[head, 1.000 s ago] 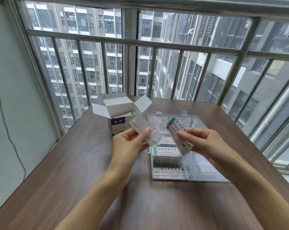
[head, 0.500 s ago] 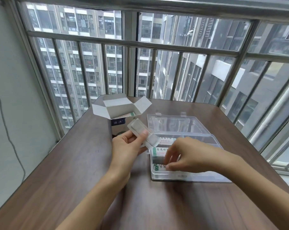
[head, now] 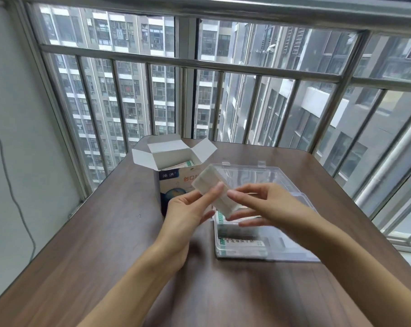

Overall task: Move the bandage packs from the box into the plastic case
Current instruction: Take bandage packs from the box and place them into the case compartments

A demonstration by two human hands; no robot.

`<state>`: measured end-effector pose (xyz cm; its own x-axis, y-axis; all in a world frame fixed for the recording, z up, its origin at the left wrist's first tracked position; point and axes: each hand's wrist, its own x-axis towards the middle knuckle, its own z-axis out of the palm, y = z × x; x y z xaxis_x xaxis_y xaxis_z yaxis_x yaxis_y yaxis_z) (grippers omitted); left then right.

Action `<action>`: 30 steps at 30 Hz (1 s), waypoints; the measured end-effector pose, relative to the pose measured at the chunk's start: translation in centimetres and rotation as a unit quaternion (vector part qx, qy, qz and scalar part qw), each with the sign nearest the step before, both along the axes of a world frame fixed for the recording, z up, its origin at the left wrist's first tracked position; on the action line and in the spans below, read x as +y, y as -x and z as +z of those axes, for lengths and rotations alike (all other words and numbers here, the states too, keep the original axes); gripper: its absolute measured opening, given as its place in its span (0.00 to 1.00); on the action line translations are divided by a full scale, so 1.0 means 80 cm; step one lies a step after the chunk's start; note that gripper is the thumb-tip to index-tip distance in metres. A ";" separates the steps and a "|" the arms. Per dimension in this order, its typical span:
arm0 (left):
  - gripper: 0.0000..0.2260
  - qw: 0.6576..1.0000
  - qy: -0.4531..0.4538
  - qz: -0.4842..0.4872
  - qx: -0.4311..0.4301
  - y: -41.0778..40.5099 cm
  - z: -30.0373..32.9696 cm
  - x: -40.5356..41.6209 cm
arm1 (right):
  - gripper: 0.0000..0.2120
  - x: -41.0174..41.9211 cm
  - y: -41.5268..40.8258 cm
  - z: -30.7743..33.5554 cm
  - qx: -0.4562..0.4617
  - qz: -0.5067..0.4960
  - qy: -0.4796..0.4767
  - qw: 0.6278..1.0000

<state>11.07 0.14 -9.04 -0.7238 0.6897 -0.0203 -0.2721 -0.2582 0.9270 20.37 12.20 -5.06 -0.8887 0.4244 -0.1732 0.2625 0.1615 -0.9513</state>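
My left hand point(head: 188, 208) pinches a white bandage pack point(head: 209, 182) and holds it tilted above the table, between the box and the case. My right hand point(head: 265, 204) has come up to the pack's near end, one fingertip on top and other fingers beneath it. The open white and blue cardboard box point(head: 171, 182) stands behind my left hand, with more packs point(head: 184, 164) showing inside. The clear plastic case point(head: 294, 254) lies open under my right hand, with green-edged packs point(head: 242, 244) lying flat in its left part.
The brown wooden table point(head: 105, 244) ends at a metal window railing point(head: 223, 64) behind the box. The case's clear lid point(head: 258, 175) lies open toward the railing. A grey wall with a hanging cable point(head: 13, 185) is on the left.
My right hand laid its green-edged pack in the case, then rose to the pack in my left hand. The left hand kept its pack and lifted it slightly.
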 end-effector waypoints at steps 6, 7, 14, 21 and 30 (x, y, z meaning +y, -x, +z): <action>0.17 0.995 0.017 -0.055 0.082 -0.002 0.001 0.001 | 0.08 -0.002 -0.005 -0.006 0.054 -0.019 0.081 0.995; 0.20 0.992 0.052 -0.053 0.100 0.000 0.004 0.002 | 0.07 -0.002 -0.006 -0.009 0.099 -0.045 0.031 0.994; 0.20 0.962 0.160 -0.220 0.020 0.021 0.025 -0.009 | 0.06 0.030 -0.034 -0.030 0.322 0.020 -0.652 0.686; 0.09 0.874 0.229 -0.173 0.392 0.028 0.006 -0.003 | 0.15 0.046 -0.054 -0.021 0.140 0.100 -0.410 0.896; 0.07 0.755 0.314 -0.111 0.565 0.004 0.004 -0.001 | 0.07 0.028 -0.051 -0.035 0.004 0.049 -0.382 0.923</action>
<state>10.74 0.06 -8.75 -0.3912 0.9079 0.1508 0.8123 0.2636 0.5203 24.45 14.44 -7.88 -0.9291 0.3376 0.1513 0.2042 0.8089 -0.5513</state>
